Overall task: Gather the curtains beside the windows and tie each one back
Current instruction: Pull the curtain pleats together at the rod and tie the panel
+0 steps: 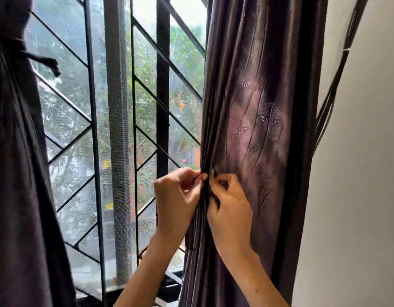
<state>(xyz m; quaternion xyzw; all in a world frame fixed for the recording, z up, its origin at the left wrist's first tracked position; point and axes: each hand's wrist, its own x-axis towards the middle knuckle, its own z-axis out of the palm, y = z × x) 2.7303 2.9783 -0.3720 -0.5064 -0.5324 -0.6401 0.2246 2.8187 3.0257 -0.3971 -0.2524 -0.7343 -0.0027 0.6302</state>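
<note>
- The left hand (177, 191) and right hand (230, 207) each pinch folds of the right curtain (258, 107).
- The left curtain (14, 173), across the window (116, 107), is tied.
- No words show.

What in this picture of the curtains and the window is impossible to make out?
Head view, the only one:
- What the left hand and right hand pinch: the fingertips are buried in the folds of the right curtain, so no tie shows.
- Tops and hems of the right curtain and the left curtain: cut off by the frame edges.
- The street outside: blurred by the mesh screen.
</note>
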